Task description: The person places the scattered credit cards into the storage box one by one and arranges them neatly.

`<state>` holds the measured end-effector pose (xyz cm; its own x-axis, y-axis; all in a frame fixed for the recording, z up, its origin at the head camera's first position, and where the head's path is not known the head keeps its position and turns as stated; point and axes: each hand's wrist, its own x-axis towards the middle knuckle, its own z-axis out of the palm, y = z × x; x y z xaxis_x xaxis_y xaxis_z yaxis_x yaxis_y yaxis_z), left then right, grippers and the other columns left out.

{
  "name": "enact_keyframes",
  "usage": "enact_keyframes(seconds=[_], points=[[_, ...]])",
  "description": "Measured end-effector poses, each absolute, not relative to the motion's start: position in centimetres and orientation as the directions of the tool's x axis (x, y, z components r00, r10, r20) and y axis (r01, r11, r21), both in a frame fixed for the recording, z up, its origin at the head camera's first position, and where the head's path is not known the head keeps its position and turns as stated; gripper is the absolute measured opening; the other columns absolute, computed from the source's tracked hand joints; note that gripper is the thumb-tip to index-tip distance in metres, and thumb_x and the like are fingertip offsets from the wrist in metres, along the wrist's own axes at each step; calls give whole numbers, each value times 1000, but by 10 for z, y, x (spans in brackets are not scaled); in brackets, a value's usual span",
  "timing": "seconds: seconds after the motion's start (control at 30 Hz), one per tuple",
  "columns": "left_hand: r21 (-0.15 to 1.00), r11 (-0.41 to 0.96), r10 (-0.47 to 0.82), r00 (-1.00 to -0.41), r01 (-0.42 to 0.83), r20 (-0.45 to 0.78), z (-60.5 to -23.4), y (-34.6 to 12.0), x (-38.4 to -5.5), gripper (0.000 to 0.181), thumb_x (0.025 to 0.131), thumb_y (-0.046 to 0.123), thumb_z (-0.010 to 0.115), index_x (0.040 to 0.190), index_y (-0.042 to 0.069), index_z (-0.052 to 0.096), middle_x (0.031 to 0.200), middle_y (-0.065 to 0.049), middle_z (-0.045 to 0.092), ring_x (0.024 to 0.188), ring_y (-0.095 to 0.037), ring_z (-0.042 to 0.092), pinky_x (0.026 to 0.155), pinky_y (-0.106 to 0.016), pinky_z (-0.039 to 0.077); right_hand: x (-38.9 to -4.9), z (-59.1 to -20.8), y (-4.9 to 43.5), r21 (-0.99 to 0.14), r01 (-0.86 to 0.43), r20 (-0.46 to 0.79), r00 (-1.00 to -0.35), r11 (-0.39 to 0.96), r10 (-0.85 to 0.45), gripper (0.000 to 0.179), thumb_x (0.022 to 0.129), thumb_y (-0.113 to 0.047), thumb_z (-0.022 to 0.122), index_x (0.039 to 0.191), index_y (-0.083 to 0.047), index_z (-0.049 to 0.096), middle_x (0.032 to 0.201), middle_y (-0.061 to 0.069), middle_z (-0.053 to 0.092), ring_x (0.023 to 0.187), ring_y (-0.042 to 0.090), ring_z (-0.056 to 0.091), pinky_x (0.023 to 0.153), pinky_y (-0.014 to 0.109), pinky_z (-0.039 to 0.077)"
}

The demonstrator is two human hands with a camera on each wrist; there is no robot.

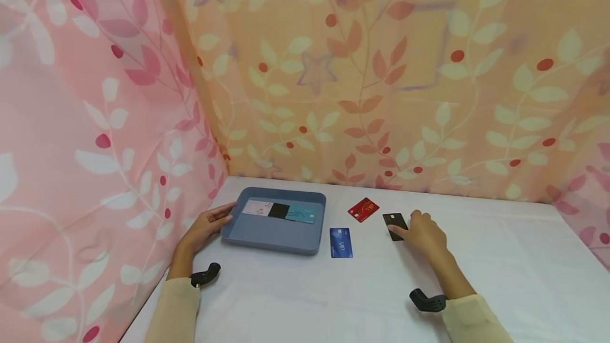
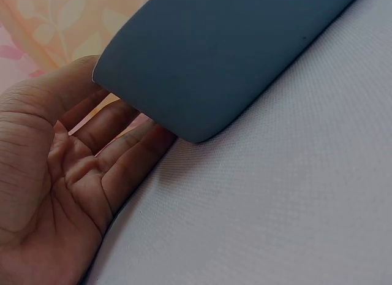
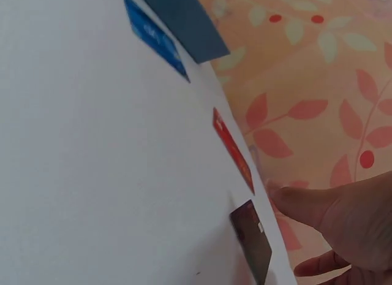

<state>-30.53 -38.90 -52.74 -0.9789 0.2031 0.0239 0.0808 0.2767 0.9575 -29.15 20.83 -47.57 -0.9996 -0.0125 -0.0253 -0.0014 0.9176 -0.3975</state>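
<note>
A blue-grey tray (image 1: 271,234) stands on the left part of the table. Inside it, along the back, lie a white card (image 1: 257,207), a black card (image 1: 278,210) and a teal card (image 1: 301,214). My left hand (image 1: 204,230) touches the tray's left side with fairly straight fingers (image 2: 138,156). A black chip card (image 1: 394,221) lies on the table at the right. Over its right edge hovers my right hand (image 1: 425,233); the thumb (image 3: 300,202) appears apart from the card in the right wrist view, and the fingers are partly hidden.
A red VIP card (image 1: 364,209) and a blue VIP card (image 1: 340,242) lie between the tray and the black chip card. White cloth (image 1: 305,300) covers the table. Patterned curtains (image 1: 305,94) bound it behind and at the sides.
</note>
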Motion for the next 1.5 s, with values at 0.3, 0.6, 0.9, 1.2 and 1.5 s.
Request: enact_keyframes(seconds=[0.3,0.6,0.9,1.2,1.5], points=[[956,279,204,-978,89,31,-528,-390,-303,54,103,22,61,154,12,46,160,-15,38,148,-37,33,106,-32,44,-292,-487,201,-348,-17,29,-1000,937,-7,80,87,-55,74,112,18,55,97,29,52,87,40,54,67,54,51],[956,279,211,-977,93,33,-528,-389,-305,53,103,21,60,154,12,46,160,-15,38,148,-37,32,104,-27,46,-295,-495,208,-369,-28,54,-999,929,-9,72,80,-47,84,108,13,55,95,26,51,86,39,54,66,52,49],[956,278,210,-977,96,37,-530,-390,-306,54,103,23,61,154,11,46,160,-16,38,149,-38,30,103,-23,44,-296,-493,217,-434,-40,13,-999,900,-39,53,80,-31,87,107,8,62,95,21,54,85,34,55,68,46,47],[957,279,200,-979,82,25,-532,-391,-307,54,103,24,62,153,13,47,160,-15,38,148,-36,32,102,-22,46,-300,-488,223,-502,-28,-28,-998,864,-49,51,77,-24,89,107,3,57,94,15,65,83,28,58,70,42,44],[955,287,194,-981,79,23,-530,-391,-308,55,103,24,62,154,13,46,159,-15,39,147,-37,34,101,-22,47,-300,-487,222,-515,-1,-54,-998,857,-34,59,77,-27,89,113,4,54,104,22,65,89,31,60,76,48,47]])
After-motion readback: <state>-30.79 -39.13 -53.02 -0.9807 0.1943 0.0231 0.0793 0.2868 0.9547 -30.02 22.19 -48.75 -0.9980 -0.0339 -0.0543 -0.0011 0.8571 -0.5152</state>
